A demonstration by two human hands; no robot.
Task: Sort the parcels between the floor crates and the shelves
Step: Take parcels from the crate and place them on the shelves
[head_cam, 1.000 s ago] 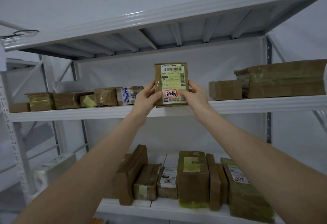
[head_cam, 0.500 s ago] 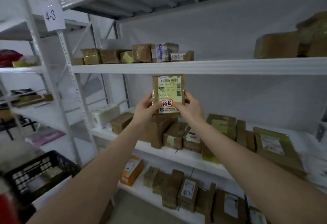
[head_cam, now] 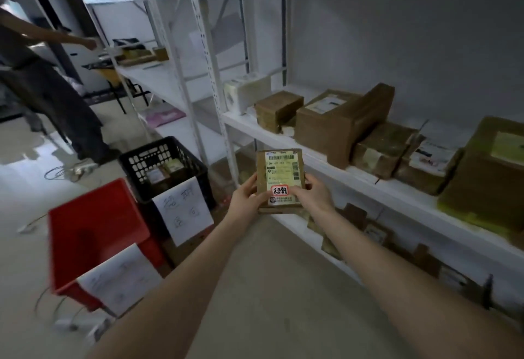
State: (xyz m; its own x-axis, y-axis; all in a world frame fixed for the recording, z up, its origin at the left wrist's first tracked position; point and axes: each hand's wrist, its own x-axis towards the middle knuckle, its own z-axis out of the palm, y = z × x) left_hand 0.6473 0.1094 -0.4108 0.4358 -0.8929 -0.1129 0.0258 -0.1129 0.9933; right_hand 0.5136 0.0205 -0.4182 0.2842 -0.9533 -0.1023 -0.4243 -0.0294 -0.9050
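Observation:
I hold a small brown parcel (head_cam: 280, 171) with a pale shipping label and a red-bordered sticker, upright in front of me. My left hand (head_cam: 246, 197) grips its lower left edge and my right hand (head_cam: 310, 194) its lower right edge. It hangs in the air in front of the white shelf (head_cam: 368, 185), above the floor. To the left on the floor stand a black crate (head_cam: 141, 160) holding a few small parcels and a red crate (head_cam: 93, 234), each with a handwritten paper sheet on its side.
Several brown parcels (head_cam: 340, 120) line the middle shelf, with more on the bottom shelf and top shelf. Another person (head_cam: 42, 81) stands at the far left, arm stretched toward a neighbouring shelf. Cables lie on the floor by the crates.
I have brought the parcel down from the upper shelf level to waist height, and my view has swung down and left, bringing the floor crates into sight.

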